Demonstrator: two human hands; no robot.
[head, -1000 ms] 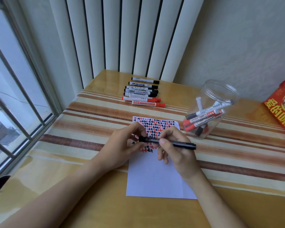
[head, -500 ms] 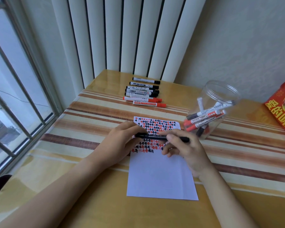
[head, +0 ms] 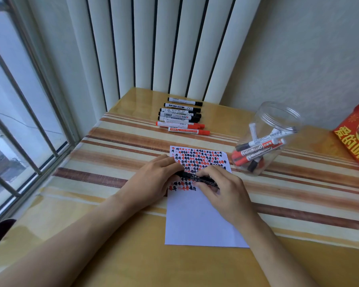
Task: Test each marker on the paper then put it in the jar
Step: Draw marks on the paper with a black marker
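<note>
A black marker (head: pixel 203 180) lies level over the white paper (head: pixel 197 222), held between both hands. My left hand (head: pixel 153 179) pinches its left end, and my right hand (head: pixel 222 189) grips its barrel with curled fingers. The paper's upper half is filled with rows of red and black test marks. A clear plastic jar (head: pixel 278 121) stands to the right of the paper with several red and black markers inside. A row of several more markers (head: pixel 180 117) lies at the back of the table.
A red printed packet (head: pixel 356 137) sits at the right edge. A barred window (head: pixel 19 121) runs along the left side, and white vertical slats stand behind the striped wooden table (head: pixel 112 146). A dark round object (head: pixel 0 229) sits near the left sill.
My right hand has slid left along the marker toward my left hand, covering most of the barrel. Both hands stay over the marked part of the paper.
</note>
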